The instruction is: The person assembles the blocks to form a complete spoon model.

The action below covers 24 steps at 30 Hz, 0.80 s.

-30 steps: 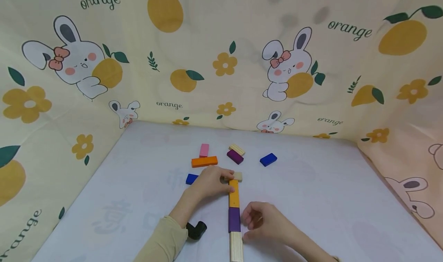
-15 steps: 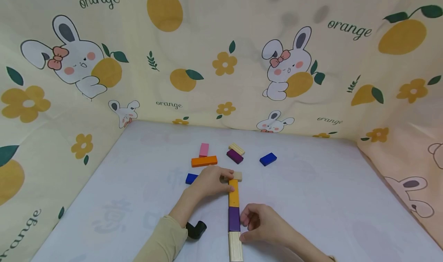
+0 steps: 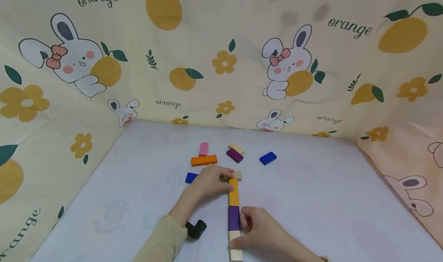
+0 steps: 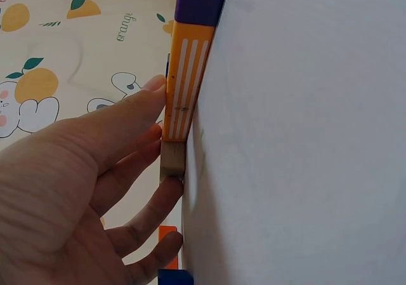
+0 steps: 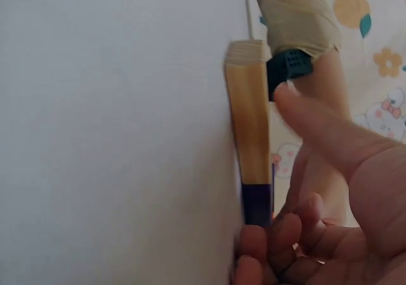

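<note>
A row of blocks runs away from me: a plain wood block (image 3: pixel 236 255) nearest, then a purple one (image 3: pixel 233 217), a yellow one (image 3: pixel 233 196) and a plain wood block (image 3: pixel 237 175) lying crosswise at the far end. My left hand (image 3: pixel 209 180) holds this far end. Its thumb lies against the yellow block, which shows white stripes (image 4: pixel 188 85) in the left wrist view, while a fingertip touches the far wood block (image 4: pixel 172 158). My right hand (image 3: pixel 264 231) is beside the near end, thumb over the near wood block (image 5: pixel 248 117), bent fingers close by the purple block (image 5: pixel 257 202).
Beyond the row lie an orange block (image 3: pixel 204 160), a pink one (image 3: pixel 204 149), a dark purple one (image 3: pixel 235 155) against a plain one (image 3: pixel 237 147), and a blue one (image 3: pixel 268 158). Another blue block (image 3: pixel 191 177) is partly behind my left hand. A printed cloth (image 3: pixel 194 42) stands behind the table.
My right hand has moved left and slightly nearer to me, bringing its thumb over the near wood block. The left hand and the row stay as they were.
</note>
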Each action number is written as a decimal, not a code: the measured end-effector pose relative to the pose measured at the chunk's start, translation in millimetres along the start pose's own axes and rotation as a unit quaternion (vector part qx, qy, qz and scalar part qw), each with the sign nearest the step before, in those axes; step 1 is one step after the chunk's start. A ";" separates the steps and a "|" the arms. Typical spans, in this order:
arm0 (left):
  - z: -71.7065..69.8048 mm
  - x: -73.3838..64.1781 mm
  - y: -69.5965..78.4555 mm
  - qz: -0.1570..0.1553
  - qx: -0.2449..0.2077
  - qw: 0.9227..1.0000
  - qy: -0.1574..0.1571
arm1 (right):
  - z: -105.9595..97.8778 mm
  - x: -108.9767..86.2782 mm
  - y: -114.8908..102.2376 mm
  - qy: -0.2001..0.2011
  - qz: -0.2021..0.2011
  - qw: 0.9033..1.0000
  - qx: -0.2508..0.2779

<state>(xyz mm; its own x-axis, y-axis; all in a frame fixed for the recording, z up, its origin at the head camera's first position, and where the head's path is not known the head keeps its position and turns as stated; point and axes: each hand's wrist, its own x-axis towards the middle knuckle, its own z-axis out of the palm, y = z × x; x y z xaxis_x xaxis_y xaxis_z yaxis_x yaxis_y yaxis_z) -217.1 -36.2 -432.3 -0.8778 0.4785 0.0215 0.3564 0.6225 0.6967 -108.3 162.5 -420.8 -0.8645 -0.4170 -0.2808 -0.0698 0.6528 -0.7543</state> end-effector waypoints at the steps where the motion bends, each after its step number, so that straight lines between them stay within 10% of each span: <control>1: 0.4 0.3 -0.2 0.001 0.000 1.000 0.000 | 0.5 -0.5 -1.0 0.001 0.003 1.000 -0.004; 24: 0.0 0.6 -0.3 -0.007 -0.009 1.000 -0.005 | 2.3 -0.4 1.8 0.016 -0.016 1.000 0.002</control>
<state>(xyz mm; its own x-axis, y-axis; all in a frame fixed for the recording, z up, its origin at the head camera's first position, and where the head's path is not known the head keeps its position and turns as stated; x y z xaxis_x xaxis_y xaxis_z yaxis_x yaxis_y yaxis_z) -217.8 -36.0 -432.6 -0.8797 0.4756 0.0045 0.3380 0.6184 0.7095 -106.9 162.3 -423.4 -0.8773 -0.4171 -0.2376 -0.0952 0.6364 -0.7655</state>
